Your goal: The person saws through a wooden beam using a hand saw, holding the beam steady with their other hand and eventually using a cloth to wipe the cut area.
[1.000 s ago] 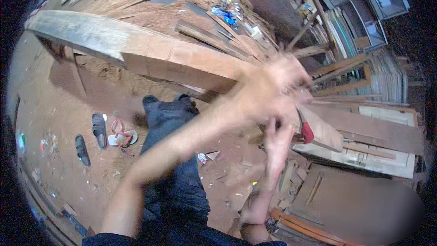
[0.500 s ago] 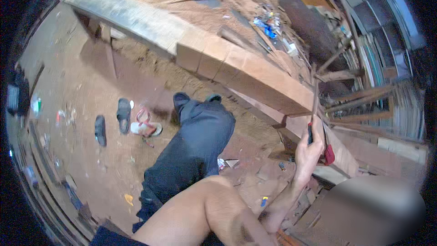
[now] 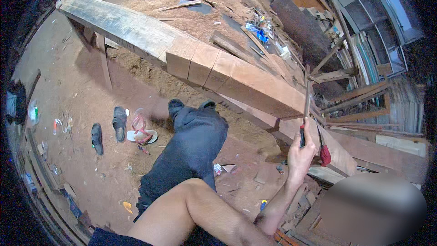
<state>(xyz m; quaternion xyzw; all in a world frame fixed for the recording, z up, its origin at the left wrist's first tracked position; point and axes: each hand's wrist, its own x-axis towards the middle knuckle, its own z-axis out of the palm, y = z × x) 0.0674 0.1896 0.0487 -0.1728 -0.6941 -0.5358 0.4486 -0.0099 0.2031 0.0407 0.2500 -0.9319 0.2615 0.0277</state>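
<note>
Head view: right hand [image 3: 301,152] is clenched round the handle of a long-bladed tool [image 3: 307,98], blade pointing far, beside the right end of the timber [image 3: 257,79] on the bench [image 3: 116,16] (contact: can't tell). Left hand is out of frame, grip unknown. Step, my read: tool held ready at the timber. Next move calls for a firm grip and careful blade placement.

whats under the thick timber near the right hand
The thick timber lies on a long wooden bench, visible past the timber's left end; the surface directly beneath is covered.
</note>
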